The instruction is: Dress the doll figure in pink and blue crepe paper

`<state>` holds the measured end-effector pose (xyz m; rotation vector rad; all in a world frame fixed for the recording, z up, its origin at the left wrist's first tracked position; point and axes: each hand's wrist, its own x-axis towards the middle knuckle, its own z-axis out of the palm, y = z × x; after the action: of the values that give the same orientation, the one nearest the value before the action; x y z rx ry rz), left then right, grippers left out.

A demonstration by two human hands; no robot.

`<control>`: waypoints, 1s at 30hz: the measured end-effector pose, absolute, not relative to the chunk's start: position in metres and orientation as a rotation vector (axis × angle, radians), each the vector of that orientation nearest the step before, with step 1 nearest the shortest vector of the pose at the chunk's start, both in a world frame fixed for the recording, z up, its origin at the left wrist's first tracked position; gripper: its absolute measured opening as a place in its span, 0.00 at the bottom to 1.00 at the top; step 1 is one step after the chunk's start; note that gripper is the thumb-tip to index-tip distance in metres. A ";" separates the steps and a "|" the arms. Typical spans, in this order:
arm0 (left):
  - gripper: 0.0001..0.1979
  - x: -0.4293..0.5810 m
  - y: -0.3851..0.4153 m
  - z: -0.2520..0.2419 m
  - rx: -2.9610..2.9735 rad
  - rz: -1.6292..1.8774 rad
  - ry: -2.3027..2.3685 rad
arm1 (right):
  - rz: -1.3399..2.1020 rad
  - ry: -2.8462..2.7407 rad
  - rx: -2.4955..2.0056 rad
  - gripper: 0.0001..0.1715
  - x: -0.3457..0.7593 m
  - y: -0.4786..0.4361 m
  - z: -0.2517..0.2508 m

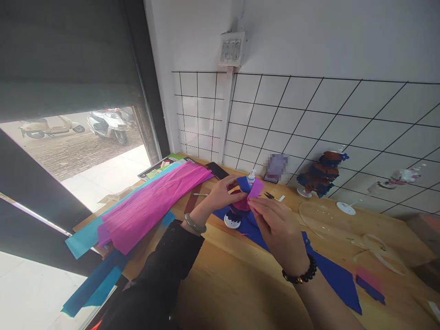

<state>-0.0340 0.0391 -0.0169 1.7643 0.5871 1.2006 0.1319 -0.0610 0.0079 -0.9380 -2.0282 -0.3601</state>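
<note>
A small white figure (252,176) on a round white base (232,222) tilts between my hands, wrapped in layers of blue and pink paper. My left hand (223,193), with a bangle at the wrist, is closed around the figure's left side; its fingertips are partly hidden behind the blue paper (244,184). My right hand (277,224), wearing a beaded bracelet, pinches the lower edge of a pink paper strip (257,187) against the figure. Under both hands lies a dark blue paper sheet (254,231).
Pink crepe paper (154,201) and teal sheets (89,231) lie at left. A black phone (217,170), scissors (270,195) and a blurred-out phone (276,167) lie behind. A dark ruffled figure (321,174) and clear ribbon loops (319,217) stand right, before the gridded wall (309,123).
</note>
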 end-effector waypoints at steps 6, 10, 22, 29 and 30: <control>0.17 -0.034 0.033 -0.017 1.853 1.204 0.660 | -0.441 -2.042 -0.922 0.13 0.127 -0.058 0.000; 0.14 -0.034 0.033 -0.018 1.903 1.199 0.694 | -0.463 -2.063 -0.920 0.14 0.125 -0.055 -0.006; 0.13 -0.035 0.033 -0.021 1.938 1.218 0.720 | -0.385 -1.932 -0.883 0.20 0.118 -0.047 -0.028; 0.16 -0.036 0.033 -0.021 1.960 1.196 0.705 | -0.380 -1.908 -0.856 0.23 0.115 -0.049 -0.031; 0.17 -0.036 0.033 -0.022 1.957 1.192 0.705 | -0.381 -1.905 -0.852 0.24 0.115 -0.050 -0.031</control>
<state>-0.0358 0.0327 -0.0216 1.9572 0.7046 1.1920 0.1150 -0.0498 -0.0309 -0.8518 -1.9052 -0.3807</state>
